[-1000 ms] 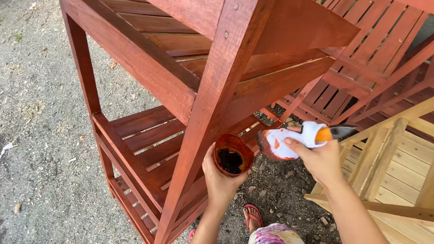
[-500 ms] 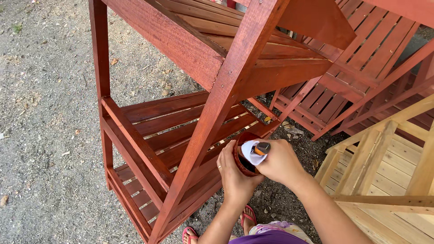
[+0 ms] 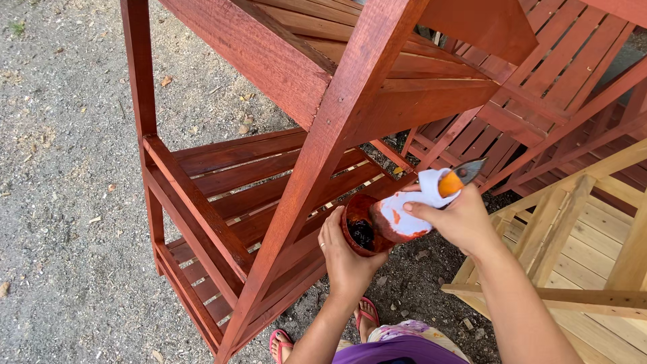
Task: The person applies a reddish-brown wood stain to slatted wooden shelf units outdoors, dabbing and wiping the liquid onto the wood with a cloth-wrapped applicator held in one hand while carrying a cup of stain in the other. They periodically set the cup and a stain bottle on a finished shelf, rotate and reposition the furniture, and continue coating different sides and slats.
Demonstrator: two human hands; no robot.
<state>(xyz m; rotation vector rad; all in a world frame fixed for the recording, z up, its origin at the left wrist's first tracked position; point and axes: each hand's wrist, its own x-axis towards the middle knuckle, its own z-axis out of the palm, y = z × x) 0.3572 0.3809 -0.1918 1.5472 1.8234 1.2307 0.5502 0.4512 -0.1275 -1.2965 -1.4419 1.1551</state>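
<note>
Left hand (image 3: pixel 347 259) cupped under a small round stain cup (image 3: pixel 360 232), fingers (image 3: pixel 330 236) wrapped up its left wall, holding it low in front of the red-stained wooden shelf unit (image 3: pixel 317 135). Right hand (image 3: pixel 458 219) just right of the cup, fingers clenched on a white cloth (image 3: pixel 431 185) wound about the handle of a paintbrush (image 3: pixel 408 216). Brush head, smeared white and red, lying at the cup's right rim, over its mouth; long axis running from the cup up and right to the orange handle end (image 3: pixel 450 183) and a grey tip beyond. Dark stain visible inside the cup, depth hard to judge. Bristles mostly masked by cloth and paint; touching the liquid or not, cannot tell. Unstained pale wooden frame (image 3: pixel 606 256) at right, cut off by the edge. Gravel ground (image 3: pixel 67 168) at left.
</note>
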